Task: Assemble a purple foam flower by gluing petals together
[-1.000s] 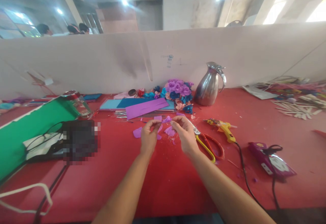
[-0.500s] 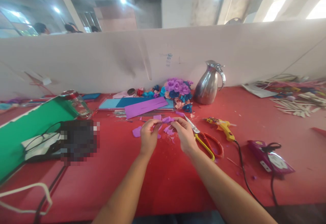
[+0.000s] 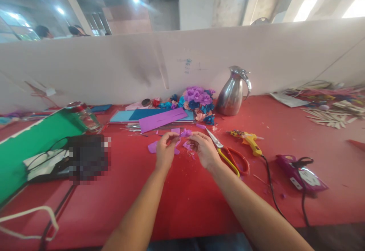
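Note:
Between the fingertips of both hands is a small piece of purple crepe paper (image 3: 186,133), held just above the red table. My left hand (image 3: 166,149) pinches its left end; my right hand (image 3: 204,148) grips the right end with thumb and fingers closed. Purple paper scraps (image 3: 153,146) lie under and beside the hands. Scissors (image 3: 228,156) with red and yellow handles rest right of my right hand. Beyond the hands lies a folded purple paper strip (image 3: 162,119) on blue sheets, with a bunch of purple, blue and pink paper flowers (image 3: 199,99) near it.
A steel jug (image 3: 231,93) stands by the white partition. To the right are a yellow glue gun (image 3: 252,144) with its cord and a purple power box (image 3: 302,175). At left lie a glass jar (image 3: 85,117), a green board (image 3: 37,144) and eyeglasses on a dark bag (image 3: 88,156).
The purple paper looks more bunched between my fingertips. My right hand's fingers have shifted slightly left around it. The view has moved a little.

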Available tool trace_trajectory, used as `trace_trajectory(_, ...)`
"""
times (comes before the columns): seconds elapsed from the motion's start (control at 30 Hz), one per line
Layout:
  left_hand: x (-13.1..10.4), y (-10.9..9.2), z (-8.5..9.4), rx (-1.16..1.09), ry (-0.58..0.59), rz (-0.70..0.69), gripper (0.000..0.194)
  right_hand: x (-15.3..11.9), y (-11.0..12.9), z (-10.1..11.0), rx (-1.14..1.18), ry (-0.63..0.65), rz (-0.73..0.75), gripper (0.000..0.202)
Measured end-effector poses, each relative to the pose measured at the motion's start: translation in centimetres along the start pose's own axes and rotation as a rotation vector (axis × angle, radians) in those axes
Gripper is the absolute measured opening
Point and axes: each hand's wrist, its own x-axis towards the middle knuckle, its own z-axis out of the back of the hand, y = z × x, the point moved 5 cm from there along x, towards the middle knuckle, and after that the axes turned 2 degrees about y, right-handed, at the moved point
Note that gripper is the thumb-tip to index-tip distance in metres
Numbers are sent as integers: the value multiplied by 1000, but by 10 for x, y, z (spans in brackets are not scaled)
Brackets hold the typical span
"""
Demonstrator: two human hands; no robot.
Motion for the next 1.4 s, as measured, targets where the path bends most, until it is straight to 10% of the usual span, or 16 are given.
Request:
trace_trajectory(0.4,-15,-44,0,544,-80,-603,17,0,0,0,-21,-7,-43,10)
trace_trajectory(1.4,-2,-26,5,233,-12,-289,10,5,-10,-1,137,107,-128,14)
